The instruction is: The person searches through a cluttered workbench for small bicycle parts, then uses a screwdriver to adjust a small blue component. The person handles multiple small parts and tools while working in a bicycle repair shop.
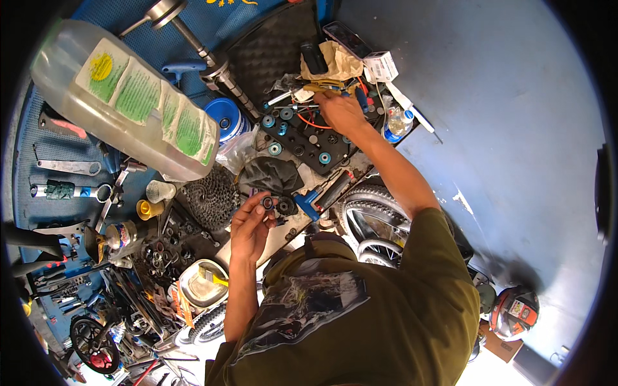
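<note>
Between the fingertips of my left hand is a small dark ring, which looks like a bearing. My right hand reaches to the far side of the bench, its fingers down at a yellow-handled tool among other tools. Whether those fingers grip the tool I cannot tell. Below that hand lies a dark foam tray carrying several round blue and metal pieces. A black cloth and a blue-handled tool lie close to my left hand.
A big translucent jug stands at the left, near a blue tub and a cassette of sprockets. A water bottle is at the bench's right end. A bicycle wheel sits under my right arm.
</note>
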`<action>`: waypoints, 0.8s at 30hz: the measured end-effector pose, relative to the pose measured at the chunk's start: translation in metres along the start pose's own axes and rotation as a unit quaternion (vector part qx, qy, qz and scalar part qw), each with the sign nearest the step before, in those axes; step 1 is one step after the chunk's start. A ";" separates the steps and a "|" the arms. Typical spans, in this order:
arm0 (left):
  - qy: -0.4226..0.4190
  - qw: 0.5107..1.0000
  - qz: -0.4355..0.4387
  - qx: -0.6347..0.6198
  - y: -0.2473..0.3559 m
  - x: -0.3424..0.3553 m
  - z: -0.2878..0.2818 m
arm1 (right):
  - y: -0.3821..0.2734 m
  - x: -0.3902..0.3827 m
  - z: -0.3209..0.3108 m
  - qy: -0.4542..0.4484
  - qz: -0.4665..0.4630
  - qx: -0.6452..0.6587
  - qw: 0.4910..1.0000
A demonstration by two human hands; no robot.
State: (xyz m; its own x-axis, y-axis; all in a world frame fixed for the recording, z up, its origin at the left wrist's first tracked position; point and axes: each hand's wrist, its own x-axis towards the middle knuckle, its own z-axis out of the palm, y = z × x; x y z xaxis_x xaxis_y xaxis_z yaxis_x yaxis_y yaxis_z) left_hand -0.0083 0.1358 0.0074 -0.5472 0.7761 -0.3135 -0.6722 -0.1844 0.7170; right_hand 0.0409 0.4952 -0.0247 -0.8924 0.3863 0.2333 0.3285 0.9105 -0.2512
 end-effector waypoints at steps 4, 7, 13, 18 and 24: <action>-0.002 1.000 0.005 -0.015 0.000 -0.002 -0.006 | -0.034 -0.034 -0.032 -0.139 0.038 0.117 0.983; 0.002 1.000 0.001 -0.027 0.000 -0.004 -0.014 | -0.044 -0.064 -0.026 -0.283 0.041 0.088 0.954; 0.005 1.000 0.003 -0.022 0.005 -0.007 -0.016 | -0.026 -0.062 -0.017 -0.207 0.057 0.087 0.973; 0.007 0.999 0.022 -0.036 0.006 -0.010 -0.019 | -0.055 -0.046 -0.029 -0.188 0.020 0.025 0.982; 0.005 0.999 0.029 -0.030 0.006 -0.011 -0.017 | -0.111 -0.005 0.038 -0.124 -0.190 0.006 0.974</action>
State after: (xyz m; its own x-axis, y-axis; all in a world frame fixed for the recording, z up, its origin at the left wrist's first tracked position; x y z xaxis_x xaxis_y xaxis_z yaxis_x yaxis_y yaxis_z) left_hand -0.0150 0.1156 0.0045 -0.5907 0.7571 -0.2791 -0.6683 -0.2652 0.6950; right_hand -0.0031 0.3863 -0.0333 -0.9967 -0.0267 0.0770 -0.0419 0.9783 -0.2028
